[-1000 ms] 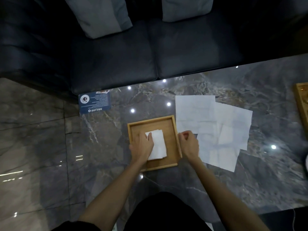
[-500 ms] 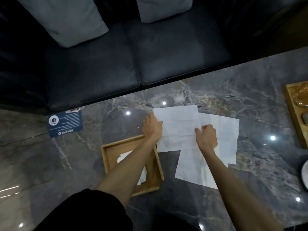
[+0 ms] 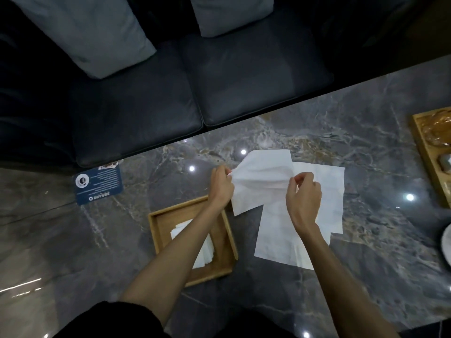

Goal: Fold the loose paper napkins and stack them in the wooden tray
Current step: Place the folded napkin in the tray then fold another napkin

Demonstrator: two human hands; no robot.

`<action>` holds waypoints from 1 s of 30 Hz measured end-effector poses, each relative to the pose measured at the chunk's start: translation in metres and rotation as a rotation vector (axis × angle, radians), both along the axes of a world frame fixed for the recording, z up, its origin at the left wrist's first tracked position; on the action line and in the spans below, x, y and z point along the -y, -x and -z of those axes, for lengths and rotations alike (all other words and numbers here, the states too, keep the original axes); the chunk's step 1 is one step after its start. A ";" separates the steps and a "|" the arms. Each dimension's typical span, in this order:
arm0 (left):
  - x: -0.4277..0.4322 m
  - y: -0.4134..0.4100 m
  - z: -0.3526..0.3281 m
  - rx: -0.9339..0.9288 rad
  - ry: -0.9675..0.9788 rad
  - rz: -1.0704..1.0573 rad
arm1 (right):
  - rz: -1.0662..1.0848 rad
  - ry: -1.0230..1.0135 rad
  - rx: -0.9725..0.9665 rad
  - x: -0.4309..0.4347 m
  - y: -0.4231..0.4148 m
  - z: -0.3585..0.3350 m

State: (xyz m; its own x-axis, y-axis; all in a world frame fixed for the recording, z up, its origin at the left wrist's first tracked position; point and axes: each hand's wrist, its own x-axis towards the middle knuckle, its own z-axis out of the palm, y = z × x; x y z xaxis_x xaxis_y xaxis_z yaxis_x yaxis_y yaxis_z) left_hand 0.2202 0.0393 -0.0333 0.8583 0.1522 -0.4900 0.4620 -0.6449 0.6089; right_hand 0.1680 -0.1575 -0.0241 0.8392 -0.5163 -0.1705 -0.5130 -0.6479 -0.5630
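Since half second ago, top napkin (image 3: 261, 181) rising off pile and rumpling between hands. Left hand (image 3: 220, 185) pinching its left corner, fingers curled. Right hand (image 3: 303, 196) pinching its right side between thumb and fingertips, other fingers curled in. Remaining loose napkins (image 3: 280, 230) lying spread flat on worktop (image 3: 366, 252), beneath raised sheet. Wooden tray (image 3: 156, 230) sitting just left of pile, left forearm crossing over it; folded napkins (image 3: 181, 229) resting inside (partly hidden by forearm). Blue card (image 3: 98, 185) lying near worktop's far left edge.
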 end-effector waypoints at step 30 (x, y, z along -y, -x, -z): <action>-0.279 0.198 -0.428 0.467 0.862 -0.217 | -0.833 -0.797 0.105 -0.233 0.118 -0.396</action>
